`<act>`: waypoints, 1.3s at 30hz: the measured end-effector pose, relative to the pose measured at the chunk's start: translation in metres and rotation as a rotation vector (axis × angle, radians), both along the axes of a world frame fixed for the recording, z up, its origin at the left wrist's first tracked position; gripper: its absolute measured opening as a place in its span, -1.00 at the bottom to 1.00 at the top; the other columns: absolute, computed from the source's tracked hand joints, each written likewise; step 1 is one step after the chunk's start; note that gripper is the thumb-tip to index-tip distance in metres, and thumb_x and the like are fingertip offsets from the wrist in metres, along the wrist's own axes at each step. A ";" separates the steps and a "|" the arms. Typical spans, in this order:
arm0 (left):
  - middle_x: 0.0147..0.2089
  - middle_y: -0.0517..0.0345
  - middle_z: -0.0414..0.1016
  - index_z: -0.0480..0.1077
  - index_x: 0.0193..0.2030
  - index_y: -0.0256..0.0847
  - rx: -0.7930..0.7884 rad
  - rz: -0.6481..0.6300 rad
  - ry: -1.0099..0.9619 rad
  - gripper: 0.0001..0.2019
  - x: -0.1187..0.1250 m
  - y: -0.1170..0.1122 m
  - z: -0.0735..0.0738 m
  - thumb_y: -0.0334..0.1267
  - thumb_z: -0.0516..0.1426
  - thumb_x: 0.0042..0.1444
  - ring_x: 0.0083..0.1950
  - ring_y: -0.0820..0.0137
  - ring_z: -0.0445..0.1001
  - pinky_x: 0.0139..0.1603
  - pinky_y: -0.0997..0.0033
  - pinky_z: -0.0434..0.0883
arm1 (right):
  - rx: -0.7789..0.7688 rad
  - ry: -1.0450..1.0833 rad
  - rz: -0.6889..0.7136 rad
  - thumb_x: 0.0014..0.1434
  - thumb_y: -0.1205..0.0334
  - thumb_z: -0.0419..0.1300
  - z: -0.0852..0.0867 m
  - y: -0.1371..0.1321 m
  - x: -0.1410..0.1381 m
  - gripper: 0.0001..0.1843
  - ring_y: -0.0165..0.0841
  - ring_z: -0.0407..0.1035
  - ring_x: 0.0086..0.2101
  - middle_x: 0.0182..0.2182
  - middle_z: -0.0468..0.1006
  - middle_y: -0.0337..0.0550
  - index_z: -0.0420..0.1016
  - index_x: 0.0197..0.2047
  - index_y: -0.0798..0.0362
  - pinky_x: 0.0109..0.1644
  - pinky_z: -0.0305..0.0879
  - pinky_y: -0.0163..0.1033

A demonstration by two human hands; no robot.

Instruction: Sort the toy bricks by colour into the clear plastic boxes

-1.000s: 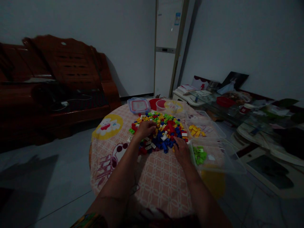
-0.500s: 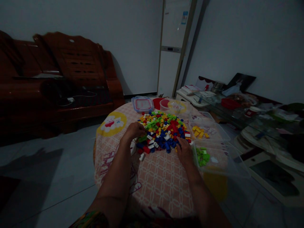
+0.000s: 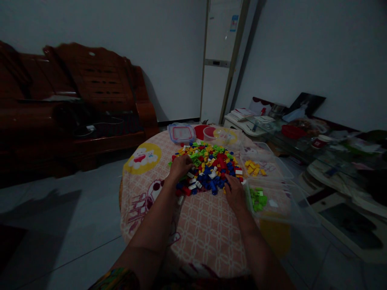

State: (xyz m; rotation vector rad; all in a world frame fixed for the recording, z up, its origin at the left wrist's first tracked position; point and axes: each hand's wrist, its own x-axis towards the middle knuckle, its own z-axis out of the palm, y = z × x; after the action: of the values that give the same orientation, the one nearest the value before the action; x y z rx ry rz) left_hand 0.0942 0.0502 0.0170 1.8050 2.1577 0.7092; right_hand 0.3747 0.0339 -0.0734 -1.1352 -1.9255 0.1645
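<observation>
The blocks (image 3: 222, 162) lie in a mixed heap on the round bench (image 3: 208, 237), in front of the person, in red, blue, yellow, green and white. One loose white block (image 3: 180, 200) sits just off its near left edge.

To the right stand two clear, open bins. The nearer, the green bin (image 3: 298, 211), has a cluster of green blocks (image 3: 258, 199) against its left side, with a flat white patch beside them, piece or print I cannot tell. The yellow bin (image 3: 278, 172), just beyond, has yellow blocks (image 3: 254, 168) gathered toward its left end. At the back of the heap is a clear round tub (image 3: 208, 135); its contents are too dim to make out. Left of that lies a blue-edged box (image 3: 181, 133), flat on the bench.

The left hand (image 3: 180, 166) is over the heap's left edge, fingers bent down; whether it grips a block cannot be told. The right hand (image 3: 236, 192) rests at the near right edge, between the heap and the green bin, fingers loosely curled at the blocks, its grip also unclear.
</observation>
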 end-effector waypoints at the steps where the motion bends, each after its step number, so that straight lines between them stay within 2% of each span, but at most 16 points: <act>1: -0.18 0.07 0.66 0.59 -0.16 -0.20 0.012 0.003 -0.011 -0.80 0.000 0.001 -0.002 -0.22 0.28 0.06 -0.17 0.32 0.54 -0.19 0.43 0.35 | 0.000 -0.002 0.000 0.31 0.27 0.02 0.000 0.000 0.000 -0.55 -0.13 0.41 0.05 0.05 0.59 0.08 0.50 0.19 0.08 0.20 0.34 0.10; 7: -0.29 0.11 0.65 0.61 -0.23 -0.21 0.090 0.009 -0.157 -0.82 -0.009 0.005 -0.009 -0.33 0.23 0.01 -0.23 0.33 0.55 -0.15 0.41 0.38 | 0.027 -0.011 0.000 0.31 0.28 0.01 0.001 -0.001 0.000 -0.55 -0.13 0.42 0.04 0.05 0.59 0.08 0.50 0.19 0.07 0.20 0.35 0.10; 14: -0.47 0.16 0.57 0.60 -0.31 -0.21 0.109 0.101 -0.360 -0.82 -0.024 0.006 -0.018 -0.21 0.22 -0.02 -0.39 0.36 0.49 -0.36 0.46 0.34 | 0.028 -0.014 0.004 0.31 0.28 0.02 0.002 -0.001 -0.001 -0.56 -0.14 0.43 0.04 0.04 0.59 0.07 0.50 0.19 0.07 0.21 0.35 0.09; 18: -0.56 0.20 0.49 0.56 -0.34 -0.24 0.114 0.092 -0.532 -0.83 -0.024 0.006 -0.020 -0.21 0.22 -0.05 -0.49 0.40 0.43 -0.43 0.48 0.32 | 0.036 -0.005 0.002 0.31 0.29 0.02 0.003 -0.001 -0.001 -0.56 -0.12 0.43 0.04 0.03 0.59 0.11 0.51 0.18 0.10 0.19 0.37 0.10; 22: -0.56 0.22 0.46 0.53 -0.34 -0.28 0.099 -0.100 -0.754 -0.83 -0.005 0.009 -0.014 -0.24 0.23 -0.07 -0.56 0.47 0.37 -0.48 0.49 0.31 | 0.028 -0.002 0.021 0.32 0.28 0.01 0.003 -0.002 0.000 -0.56 -0.12 0.42 0.05 0.04 0.58 0.11 0.50 0.19 0.09 0.19 0.37 0.11; 24: -0.55 0.22 0.46 0.54 -0.33 -0.30 0.099 -0.248 -0.793 -0.83 0.018 0.014 -0.009 -0.26 0.23 -0.06 -0.55 0.48 0.38 -0.47 0.50 0.33 | 0.023 -0.003 0.024 0.32 0.28 0.01 0.003 -0.002 0.000 -0.56 -0.13 0.42 0.05 0.04 0.58 0.10 0.49 0.20 0.07 0.19 0.37 0.11; 27: -0.49 0.16 0.52 0.57 -0.28 -0.31 0.098 -0.463 -0.764 -0.83 0.066 0.026 0.001 -0.29 0.22 0.00 -0.50 0.45 0.45 -0.41 0.48 0.39 | 0.028 -0.012 0.015 0.33 0.27 0.00 0.002 -0.002 0.000 -0.56 -0.13 0.42 0.05 0.05 0.58 0.10 0.49 0.20 0.07 0.20 0.36 0.11; 30: -0.23 0.03 0.65 0.60 -0.11 -0.30 0.165 -0.711 -0.644 -0.73 0.114 0.040 0.011 -0.34 0.22 0.03 -0.25 0.35 0.58 -0.20 0.41 0.48 | 0.044 -0.034 0.008 0.32 0.25 0.00 0.001 0.000 0.000 -0.56 -0.10 0.41 0.05 0.04 0.57 0.15 0.49 0.18 0.13 0.20 0.35 0.13; 33: 0.06 -0.06 0.61 0.54 0.10 -0.25 0.193 -0.906 -0.601 -0.60 0.142 0.046 0.017 -0.40 0.14 0.10 -0.04 0.32 0.60 -0.03 0.38 0.49 | 0.062 -0.028 0.005 0.31 0.27 -0.01 0.001 0.001 0.000 -0.56 -0.10 0.41 0.04 0.01 0.58 0.17 0.50 0.15 0.18 0.19 0.36 0.12; 36: 0.10 -0.05 0.60 0.52 0.14 -0.24 0.179 -0.923 -0.570 -0.58 0.140 0.042 0.018 -0.39 0.11 0.14 0.03 0.29 0.58 0.04 0.36 0.47 | 0.045 -0.032 0.004 0.30 0.29 0.00 0.001 0.001 -0.001 -0.56 -0.12 0.41 0.04 0.01 0.58 0.15 0.50 0.16 0.15 0.20 0.35 0.10; 39: 0.09 -0.04 0.61 0.54 0.12 -0.25 0.164 -0.775 -0.529 -0.57 0.114 0.031 0.017 -0.36 0.13 0.10 0.05 0.23 0.56 0.07 0.30 0.46 | 0.021 -0.048 -0.008 0.31 0.27 0.00 0.003 0.000 -0.001 -0.55 -0.12 0.40 0.07 0.04 0.57 0.12 0.48 0.19 0.11 0.20 0.35 0.10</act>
State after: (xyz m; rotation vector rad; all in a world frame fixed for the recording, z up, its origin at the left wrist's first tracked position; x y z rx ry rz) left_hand 0.2080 0.0815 0.0343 2.0127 0.9802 1.0081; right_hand 0.3737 0.0335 -0.0705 -1.1427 -1.9602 0.1136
